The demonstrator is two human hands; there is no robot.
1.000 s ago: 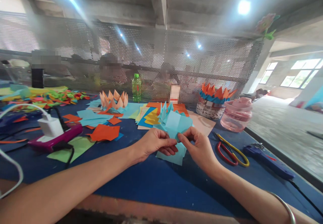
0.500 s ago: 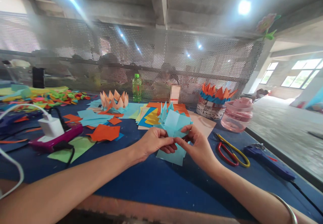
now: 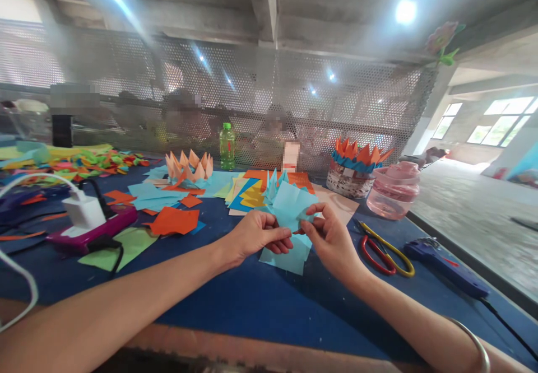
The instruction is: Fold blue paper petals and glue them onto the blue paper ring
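Pinching a blue sheet (image 3: 289, 200) by its lower edge, the left hand (image 3: 258, 236) had its thumb pressed toward its curled fingers. Across from it, the right hand (image 3: 334, 236) touched the sheet's right edge with thumb and forefinger set apart at their tips; whether its other fingers gripped, I could not tell. The sheet was raised above the table (image 3: 235, 306), tilted, with loose blue paper (image 3: 290, 258) lying below it. A bangle (image 3: 479, 342) circled the right forearm. To the right lay a glue gun (image 3: 448, 269) and, beside it, scissors (image 3: 386, 252); to the left, green paper (image 3: 134, 247) lay by a power strip (image 3: 115, 224) holding a white charger (image 3: 86, 210). Orange paper (image 3: 174, 222) lay beyond. Farther back, blue folded points (image 3: 275, 185) rose just behind the sheet, a pink bottle (image 3: 393, 196) stood near a pot (image 3: 351, 182) topped with orange points (image 3: 357, 150), and a green bottle (image 3: 227, 149) stood right of a peach crown (image 3: 189, 167). Mesh (image 3: 239, 76) closed off the far side.
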